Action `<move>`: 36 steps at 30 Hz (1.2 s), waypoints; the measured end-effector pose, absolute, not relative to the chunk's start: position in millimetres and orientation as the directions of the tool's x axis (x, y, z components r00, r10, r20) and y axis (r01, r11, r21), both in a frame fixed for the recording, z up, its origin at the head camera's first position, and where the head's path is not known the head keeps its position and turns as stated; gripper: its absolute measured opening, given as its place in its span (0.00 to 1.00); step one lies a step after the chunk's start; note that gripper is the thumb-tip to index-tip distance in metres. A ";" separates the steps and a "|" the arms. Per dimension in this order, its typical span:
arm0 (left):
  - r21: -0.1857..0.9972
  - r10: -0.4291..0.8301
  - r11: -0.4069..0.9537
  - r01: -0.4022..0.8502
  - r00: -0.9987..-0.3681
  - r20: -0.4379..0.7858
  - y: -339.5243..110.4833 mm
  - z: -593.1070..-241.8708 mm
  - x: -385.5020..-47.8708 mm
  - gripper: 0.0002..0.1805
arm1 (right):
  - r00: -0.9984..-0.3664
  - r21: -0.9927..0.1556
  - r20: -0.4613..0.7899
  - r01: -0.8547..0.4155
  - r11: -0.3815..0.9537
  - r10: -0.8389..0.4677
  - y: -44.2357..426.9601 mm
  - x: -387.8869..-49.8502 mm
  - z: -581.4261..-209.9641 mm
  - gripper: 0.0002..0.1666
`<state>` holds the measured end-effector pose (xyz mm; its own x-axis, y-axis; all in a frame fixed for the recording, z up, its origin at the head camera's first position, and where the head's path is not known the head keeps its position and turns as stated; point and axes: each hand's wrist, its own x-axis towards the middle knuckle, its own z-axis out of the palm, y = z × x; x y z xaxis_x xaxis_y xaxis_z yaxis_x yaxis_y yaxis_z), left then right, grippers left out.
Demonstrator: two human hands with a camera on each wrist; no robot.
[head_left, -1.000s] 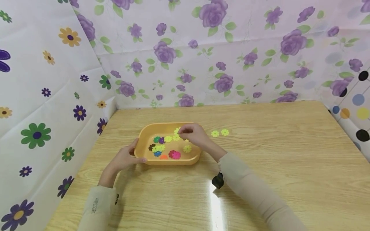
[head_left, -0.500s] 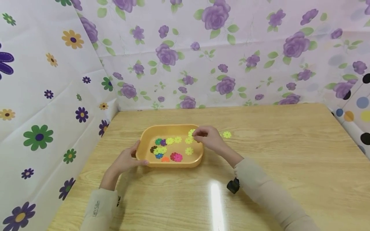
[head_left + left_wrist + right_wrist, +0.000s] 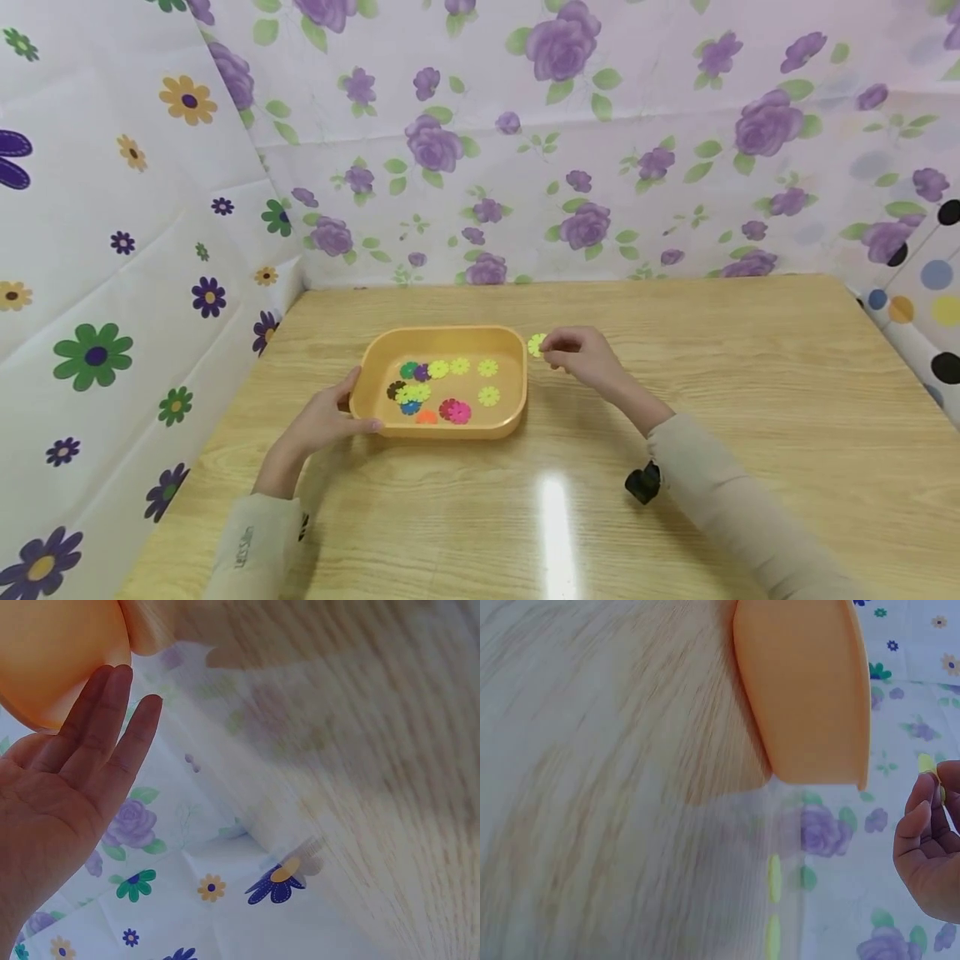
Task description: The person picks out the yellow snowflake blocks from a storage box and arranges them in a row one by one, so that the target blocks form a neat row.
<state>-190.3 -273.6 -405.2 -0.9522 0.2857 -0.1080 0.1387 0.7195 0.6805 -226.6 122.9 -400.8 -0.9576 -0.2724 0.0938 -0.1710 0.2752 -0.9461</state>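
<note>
An orange tray [image 3: 450,432] sits on the table, holding flower-shaped discs: several yellow ones [image 3: 488,397], plus green, purple, brown, blue, orange [image 3: 427,417], red and pink [image 3: 460,412]. My left hand [image 3: 318,421] grips its left end, thumb at the near rim; in the left wrist view that hand's fingers [image 3: 109,724] lie against the outer wall. Just beyond the tray's right rim, my right hand [image 3: 592,362] pinches a yellow disc [image 3: 536,345], held above the table. The right wrist view also shows this disc [image 3: 927,762] between its fingertips.
Two yellow discs [image 3: 774,877] lie on the table [image 3: 630,825] in the right wrist view; the head view does not show them, around where my right hand is. Patterned cloth [image 3: 487,208] hangs behind the table and along its left side.
My right hand has moved right, from over the tray to outside its right rim, with the yellow disc. The table discs seen earlier are now out of sight in the head view. My left hand stays put.
</note>
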 end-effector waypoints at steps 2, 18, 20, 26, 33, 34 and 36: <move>0.681 0.287 0.718 0.141 -0.952 -0.106 -272.9 -404.9 -190.1 0.56 | -0.959 -0.943 0.089 -0.168 0.286 -0.268 130.5 -227.2 -403.8 0.07; 0.685 0.285 0.716 0.134 -0.952 -0.111 -270.1 -405.3 -189.8 0.56 | -0.972 -0.925 -0.003 -0.087 0.370 -0.235 189.1 -239.8 -417.1 0.11; 0.683 0.284 0.719 0.133 -0.952 -0.113 -271.1 -404.6 -189.2 0.57 | -0.970 -0.925 -0.016 -0.078 0.371 -0.243 194.8 -241.5 -419.0 0.12; 0.691 0.280 0.712 0.124 -0.953 -0.118 -274.8 -402.8 -188.6 0.56 | -0.959 -0.926 -0.054 -0.056 0.372 -0.280 206.3 -245.4 -423.0 0.14; 0.685 0.283 0.717 0.131 -0.952 -0.114 -273.2 -401.6 -188.6 0.57 | -0.941 -0.910 -0.121 -0.022 0.415 -0.316 222.2 -255.3 -432.1 0.12; 0.682 0.283 0.720 0.130 -0.952 -0.117 -272.7 -401.6 -188.5 0.58 | -0.939 -0.908 -0.133 -0.014 0.419 -0.318 223.9 -256.8 -433.5 0.12; 0.676 0.281 0.726 0.127 -0.952 -0.123 -271.6 -401.9 -188.0 0.58 | -0.935 -0.904 -0.150 -0.002 0.428 -0.322 227.0 -259.6 -436.6 0.12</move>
